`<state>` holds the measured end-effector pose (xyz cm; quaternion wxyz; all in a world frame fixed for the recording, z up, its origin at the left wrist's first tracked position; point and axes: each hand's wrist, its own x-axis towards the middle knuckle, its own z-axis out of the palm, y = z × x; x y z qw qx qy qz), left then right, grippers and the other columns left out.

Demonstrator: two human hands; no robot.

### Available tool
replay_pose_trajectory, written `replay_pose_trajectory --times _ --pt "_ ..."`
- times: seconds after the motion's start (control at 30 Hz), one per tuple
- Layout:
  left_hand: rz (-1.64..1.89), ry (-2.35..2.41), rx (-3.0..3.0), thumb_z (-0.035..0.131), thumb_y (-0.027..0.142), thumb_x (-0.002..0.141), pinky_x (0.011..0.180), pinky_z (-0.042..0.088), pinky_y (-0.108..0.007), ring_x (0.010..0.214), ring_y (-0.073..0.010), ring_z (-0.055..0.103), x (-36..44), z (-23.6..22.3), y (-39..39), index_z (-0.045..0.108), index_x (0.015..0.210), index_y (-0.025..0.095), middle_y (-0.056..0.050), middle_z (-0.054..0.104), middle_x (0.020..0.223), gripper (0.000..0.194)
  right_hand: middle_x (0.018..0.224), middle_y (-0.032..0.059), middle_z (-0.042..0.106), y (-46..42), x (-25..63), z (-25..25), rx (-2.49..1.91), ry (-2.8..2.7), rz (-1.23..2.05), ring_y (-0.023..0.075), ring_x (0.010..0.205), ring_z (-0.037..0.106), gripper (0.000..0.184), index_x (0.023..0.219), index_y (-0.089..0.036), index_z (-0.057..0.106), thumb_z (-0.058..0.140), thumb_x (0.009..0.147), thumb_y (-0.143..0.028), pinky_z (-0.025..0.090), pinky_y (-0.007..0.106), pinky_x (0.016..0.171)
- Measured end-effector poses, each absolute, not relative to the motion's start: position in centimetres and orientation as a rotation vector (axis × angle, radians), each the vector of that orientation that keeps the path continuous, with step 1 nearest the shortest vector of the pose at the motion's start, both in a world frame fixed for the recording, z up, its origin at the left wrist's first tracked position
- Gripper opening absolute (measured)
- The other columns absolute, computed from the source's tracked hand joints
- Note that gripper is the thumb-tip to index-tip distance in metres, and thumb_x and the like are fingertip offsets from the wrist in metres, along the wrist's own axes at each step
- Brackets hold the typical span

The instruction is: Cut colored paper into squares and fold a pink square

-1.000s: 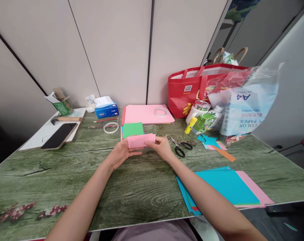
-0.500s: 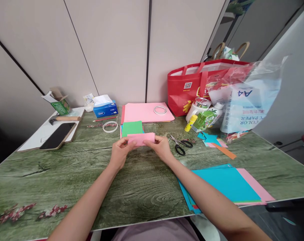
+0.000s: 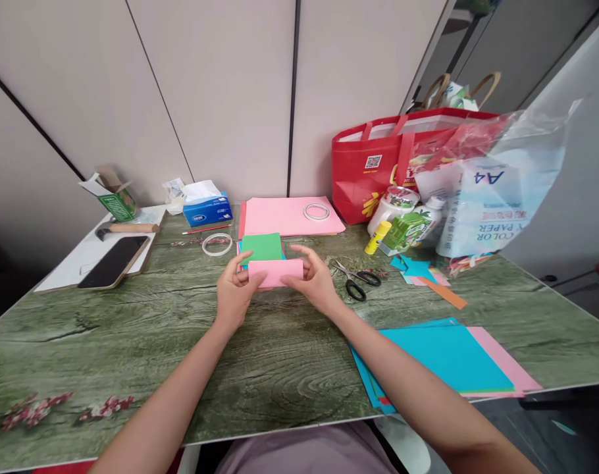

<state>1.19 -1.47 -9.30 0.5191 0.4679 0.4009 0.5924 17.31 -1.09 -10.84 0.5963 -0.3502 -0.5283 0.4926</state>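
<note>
Both hands hold a small pink paper (image 3: 276, 271) above the green wood-grain table (image 3: 260, 368). The paper is curled over into a low roll. My left hand (image 3: 234, 293) pinches its left end with thumb and fingers. My right hand (image 3: 315, 282) grips the right end, fingers curved around it. Just behind the paper lies a green square sheet (image 3: 261, 247) on a small stack of coloured sheets.
Scissors (image 3: 353, 282) lie right of my right hand. Large pink sheets (image 3: 287, 216) with a tape ring (image 3: 317, 211) sit behind; another tape ring (image 3: 217, 244) is at left. A phone (image 3: 112, 261), tissue box (image 3: 207, 209), glue stick (image 3: 376, 237), red bag (image 3: 378, 164) and blue sheets (image 3: 440, 359) surround.
The flat folded pink paper has been curled into a roll between both hands, and the hands have shifted slightly away from me.
</note>
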Motion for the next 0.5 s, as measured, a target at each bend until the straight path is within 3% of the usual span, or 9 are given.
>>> replay_pose_trajectory --times 0.1,0.27,0.5 --pt "1.390 0.974 1.147 0.075 0.027 0.057 0.060 0.054 -0.031 0.061 -0.0159 0.064 1.10 -9.31 -1.49 0.046 0.122 0.018 0.000 0.070 0.067 0.071 0.087 0.0021 0.065 -1.13 17.36 -10.74 -0.867 -1.254 1.091 0.0148 0.072 0.060 0.043 0.100 -0.021 0.058 0.072 0.059 -0.026 0.049 0.026 0.064" --pt "1.305 0.952 1.214 0.075 0.028 0.057 0.064 0.050 -0.026 0.067 -0.0156 0.063 1.03 -9.92 -1.41 0.065 0.091 0.013 -0.004 0.071 0.076 0.038 0.071 0.0000 0.066 -1.05 17.49 -11.12 -0.946 -1.142 1.081 0.0136 0.059 0.057 0.029 0.084 -0.020 0.065 0.073 0.058 -0.031 0.046 0.026 0.055" --pt "1.269 0.916 1.081 0.074 0.025 0.059 0.062 0.047 -0.023 0.065 -0.0133 0.062 0.98 -9.67 -1.28 0.068 0.085 0.015 -0.004 0.071 0.076 0.029 0.068 0.0004 0.067 -1.34 17.40 -10.94 -0.968 -1.184 1.033 0.0124 0.056 0.056 0.018 0.072 -0.018 0.067 0.073 0.058 -0.027 0.044 0.024 0.052"
